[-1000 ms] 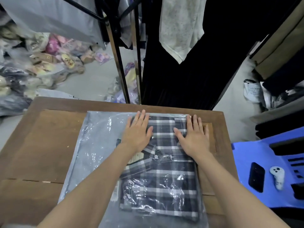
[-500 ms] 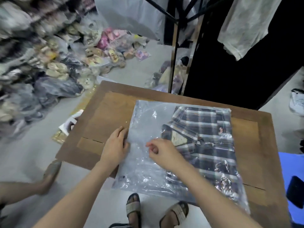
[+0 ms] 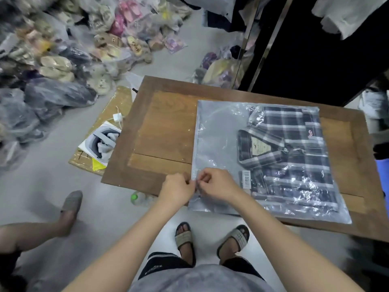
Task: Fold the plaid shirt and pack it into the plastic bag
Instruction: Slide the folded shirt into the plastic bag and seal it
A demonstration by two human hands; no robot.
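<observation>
The folded plaid shirt (image 3: 294,157), dark with white stripes, lies inside the clear plastic bag (image 3: 216,133) on the wooden table (image 3: 164,127). The shirt fills the bag's right part; the left part is flat and holds nothing. My left hand (image 3: 177,187) and my right hand (image 3: 217,185) meet at the bag's near left edge, fingertips pinching the plastic there. A barcode label (image 3: 246,179) shows just right of my right hand.
Another person's slippered foot (image 3: 70,204) stands on the floor at left. A cardboard sheet with a white box (image 3: 101,142) lies beside the table. Bagged shoes (image 3: 63,64) pile up at far left. A bottle (image 3: 139,198) sits under the table's near edge. A clothes rack (image 3: 265,39) stands behind.
My hands left the shirt's top, slid to the bag's open left side, and now both pinch its near left edge. My view swung left and down.
</observation>
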